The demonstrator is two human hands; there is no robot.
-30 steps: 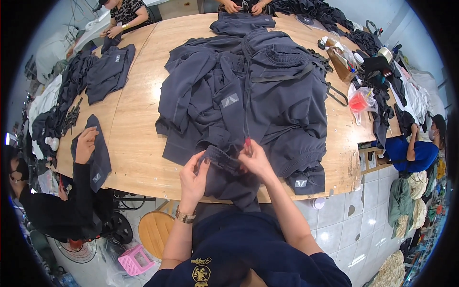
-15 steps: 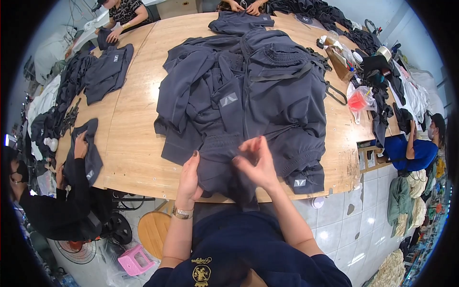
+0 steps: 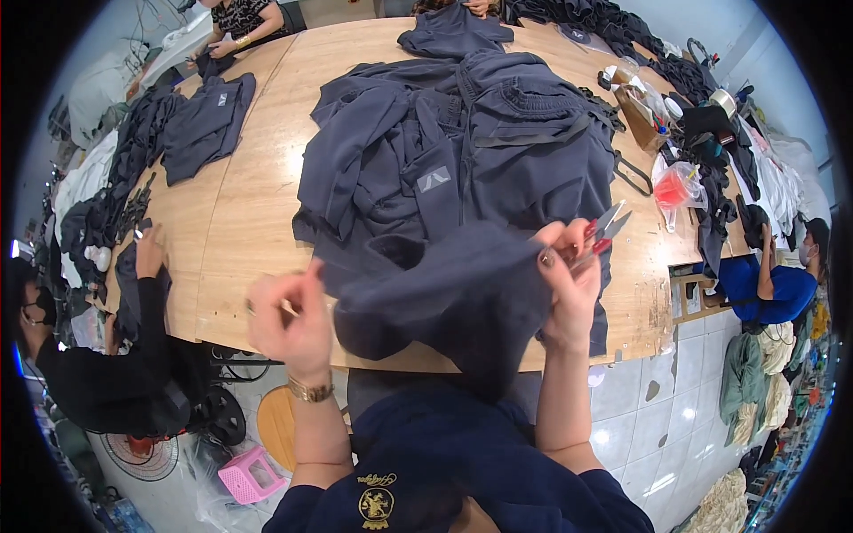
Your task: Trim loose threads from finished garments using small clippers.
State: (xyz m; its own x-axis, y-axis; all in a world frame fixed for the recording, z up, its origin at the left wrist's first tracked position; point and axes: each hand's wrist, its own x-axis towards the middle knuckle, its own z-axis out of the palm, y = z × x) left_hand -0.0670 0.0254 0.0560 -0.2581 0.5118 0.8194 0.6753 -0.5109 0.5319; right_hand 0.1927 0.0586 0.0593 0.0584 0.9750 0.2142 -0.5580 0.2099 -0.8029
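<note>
A dark grey garment (image 3: 435,293), blurred by motion, is stretched between my hands above the table's near edge. My left hand (image 3: 291,324) is closed, thumb and finger pinching its left edge. My right hand (image 3: 571,280) grips the garment's right side. The same hand has small thread snips (image 3: 611,218) in it, blades pointing up and away. Just beyond lies a heap of dark grey garments (image 3: 533,164), with elastic waistbands and a light patch (image 3: 434,180) showing.
The heap rests on a wooden table (image 3: 258,222). Folded dark garments (image 3: 204,124) lie at left, near a co-worker in black (image 3: 115,373). Clutter and a red-filled plastic bag (image 3: 675,186) sit at right. Below are a wooden stool (image 3: 274,426) and a pink stool (image 3: 251,475).
My hands have moved apart, spreading the garment sideways and upward. The snips now show in my right hand. The co-worker at left has shifted an arm.
</note>
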